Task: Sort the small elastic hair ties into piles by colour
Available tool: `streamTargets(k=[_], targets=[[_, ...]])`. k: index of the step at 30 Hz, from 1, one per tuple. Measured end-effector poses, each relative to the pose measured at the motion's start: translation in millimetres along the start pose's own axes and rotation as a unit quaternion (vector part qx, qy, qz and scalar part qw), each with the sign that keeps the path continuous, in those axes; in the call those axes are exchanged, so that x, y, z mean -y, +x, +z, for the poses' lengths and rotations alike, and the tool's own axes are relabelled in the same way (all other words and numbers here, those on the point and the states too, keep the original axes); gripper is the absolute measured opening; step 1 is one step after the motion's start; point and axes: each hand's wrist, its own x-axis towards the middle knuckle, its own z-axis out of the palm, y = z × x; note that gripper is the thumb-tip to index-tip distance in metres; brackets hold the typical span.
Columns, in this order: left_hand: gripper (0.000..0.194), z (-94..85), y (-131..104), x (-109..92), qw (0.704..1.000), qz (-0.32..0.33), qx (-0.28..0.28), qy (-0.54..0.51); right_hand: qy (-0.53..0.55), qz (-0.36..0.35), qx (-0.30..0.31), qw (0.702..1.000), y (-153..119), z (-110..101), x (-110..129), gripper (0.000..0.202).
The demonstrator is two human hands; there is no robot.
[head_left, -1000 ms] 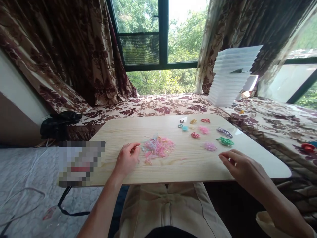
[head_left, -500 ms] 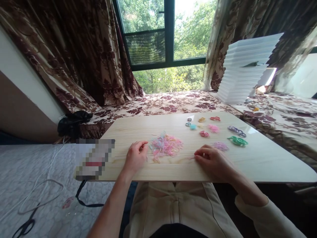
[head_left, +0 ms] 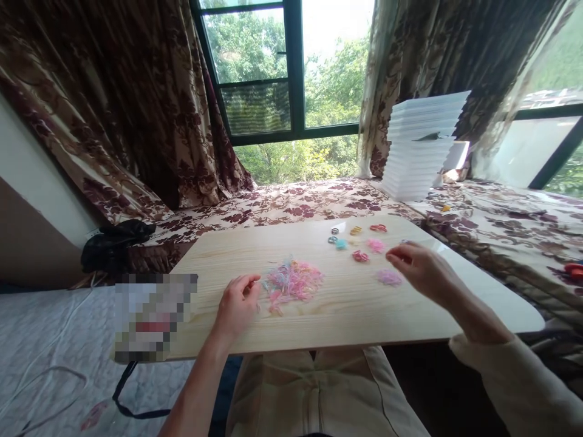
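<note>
A mixed heap of thin pastel elastic bands [head_left: 295,280] lies on the pale wooden tabletop [head_left: 237,249]. Just left of it rests my left hand [head_left: 237,304], fingers loosely curled and a gap between thumb and forefinger. My right hand [head_left: 421,268] hovers over the right side, fingertips pinched; whatever is between them is too small to make out. Close to its fingertips are a small pink pile [head_left: 376,245] and a lilac pile [head_left: 388,277]. Farther left sit red-pink bands [head_left: 360,256], a turquoise pile [head_left: 340,244], and yellow bands [head_left: 356,230].
Red bands [head_left: 378,228] and dark grey ones [head_left: 333,240] lie toward the table's far edge. A blurred-out item [head_left: 155,318] covers the left corner. Beyond stands a tall white stack [head_left: 414,152] on the flowered window seat [head_left: 310,203].
My right hand has lifted from the near part of the table and moved up and right, now covering the purple and green bands. My left hand stays beside the heap. The view has shifted.
</note>
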Motion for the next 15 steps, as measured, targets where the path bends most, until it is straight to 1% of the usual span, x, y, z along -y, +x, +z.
streamTargets(k=[2,4,6,8,10,12,15], targets=[[0.039,0.0,0,0,1.000,-0.007,0.000,-0.002,-0.027,0.025,-0.014,0.999,24,-7,-20,0.022],[0.039,-0.1,0,-1,1.000,-0.012,0.002,-0.003,-0.045,0.037,-0.008,0.998,45,-4,-32,0.018],[0.039,-0.4,0,0,1.000,-0.012,0.001,-0.002,-0.057,0.043,0.003,0.997,59,4,-38,0.018],[0.039,-0.6,1,1,1.000,-0.010,0.001,-0.003,-0.065,0.047,0.014,0.997,67,9,-40,0.019],[0.039,-0.7,1,3,1.000,-0.006,0.001,-0.003,-0.069,0.048,0.016,0.996,68,7,-39,0.020],[0.038,-0.3,1,5,1.000,-0.004,0.003,-0.002,-0.071,0.044,0.008,0.996,62,-3,-36,0.019],[0.036,0.5,1,5,1.000,-0.003,-0.003,-0.002,-0.063,0.028,-0.011,0.998,40,-20,-23,0.020]])
